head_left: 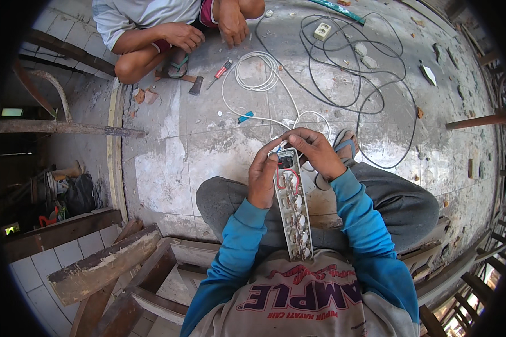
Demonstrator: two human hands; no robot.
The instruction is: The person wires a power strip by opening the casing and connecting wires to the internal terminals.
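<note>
Between the two hands, above the seated person's lap, lies an opened power strip (294,224), its long pale housing pointing back toward the chest. The left hand (262,175) is curled round its upper left edge, thumb pressed on the rim; the right hand (316,150) is nearly closed, its fingertips bunched at the far end, where a white cable (258,89) arrives. What exactly they pinch I cannot tell.

The work looks partway along to me: the casing is open and red wires (297,178) sit near the black switch block (285,161), but the metal contacts lie bare with no cover over them. Whether the cable's cores are fastened is hidden by the fingers.

The worn, white-stained tile floor (213,147) spreads ahead of the hands, bearing a red-handled screwdriver (223,69), a hatchet (196,85) and, farther right, tangled black cable (405,72) near a white socket (322,31). Beyond the left hand a co-worker (146,22) squats; nearer, timber beams (104,264) lie stacked.
</note>
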